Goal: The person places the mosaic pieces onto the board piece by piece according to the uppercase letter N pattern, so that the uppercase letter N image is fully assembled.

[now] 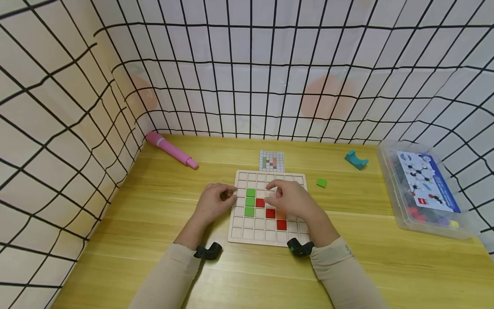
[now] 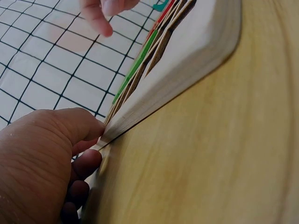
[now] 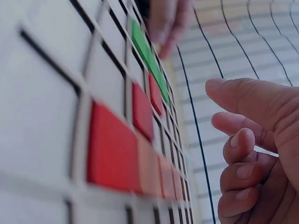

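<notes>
A pale wooden grid board (image 1: 254, 235) lies on the table, holding a column of green square tiles (image 1: 250, 201) and a diagonal of red square tiles (image 1: 270, 213). Orange tiles (image 3: 148, 165) run in a row from the nearest red tile; in the head view my right hand partly covers them. My left hand (image 1: 215, 200) touches the board's left edge with thumb and index finger, seen close in the left wrist view. Above the board's middle is my right hand (image 1: 291, 198), its thumb and index finger apart and nothing between them.
A small printed pattern card (image 1: 272, 161) lies behind the board. To the right are a loose green tile (image 1: 321, 183), a teal curved piece (image 1: 356, 159) and a clear plastic box (image 1: 401, 221). A pink stick-like object (image 1: 173, 151) lies back left. Black wire mesh surrounds the table.
</notes>
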The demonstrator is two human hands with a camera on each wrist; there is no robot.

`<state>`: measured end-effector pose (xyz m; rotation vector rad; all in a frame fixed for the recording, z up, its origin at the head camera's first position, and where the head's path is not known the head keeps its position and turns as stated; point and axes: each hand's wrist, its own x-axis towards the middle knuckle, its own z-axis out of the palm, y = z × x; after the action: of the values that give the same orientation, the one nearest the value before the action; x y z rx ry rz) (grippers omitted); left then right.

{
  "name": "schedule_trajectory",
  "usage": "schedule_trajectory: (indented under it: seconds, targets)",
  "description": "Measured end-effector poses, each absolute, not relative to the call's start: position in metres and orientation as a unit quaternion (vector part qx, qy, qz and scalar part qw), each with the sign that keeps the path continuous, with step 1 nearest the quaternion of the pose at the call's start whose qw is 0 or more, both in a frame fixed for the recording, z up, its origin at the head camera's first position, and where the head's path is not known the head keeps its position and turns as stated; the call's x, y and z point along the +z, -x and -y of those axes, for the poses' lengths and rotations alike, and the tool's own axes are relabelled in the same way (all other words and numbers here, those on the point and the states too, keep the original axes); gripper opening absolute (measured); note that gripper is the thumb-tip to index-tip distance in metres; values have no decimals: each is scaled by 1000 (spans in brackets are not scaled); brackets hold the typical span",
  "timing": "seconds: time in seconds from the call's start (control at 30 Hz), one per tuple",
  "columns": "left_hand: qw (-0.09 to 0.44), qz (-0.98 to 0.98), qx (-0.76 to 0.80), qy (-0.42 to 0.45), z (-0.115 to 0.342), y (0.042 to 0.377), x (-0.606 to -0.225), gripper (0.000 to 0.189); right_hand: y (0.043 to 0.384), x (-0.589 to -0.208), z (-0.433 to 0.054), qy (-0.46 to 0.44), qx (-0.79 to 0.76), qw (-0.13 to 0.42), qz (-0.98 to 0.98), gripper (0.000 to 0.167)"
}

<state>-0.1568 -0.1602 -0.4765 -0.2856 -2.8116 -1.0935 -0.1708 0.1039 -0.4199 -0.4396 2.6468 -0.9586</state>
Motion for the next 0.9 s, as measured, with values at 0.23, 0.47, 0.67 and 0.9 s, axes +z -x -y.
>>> schedule_trajectory:
  seconds: [0.23, 0.47, 0.67, 0.9]
  targets:
    - [57, 927, -359, 95, 161, 157, -477, 23, 188, -422, -143, 76, -351, 136, -923, 48]
    - [59, 927, -358, 94, 160, 157, -478, 22, 199, -427, -180, 11, -358, 138, -924, 56]
    - [61, 928, -355, 97, 161, 158, -478, 22, 205, -436, -208, -7, -353, 122, -928, 62]
    - [57, 928, -355, 98, 161, 157, -477, 22, 207, -448, -228, -21, -346, 121, -930, 67]
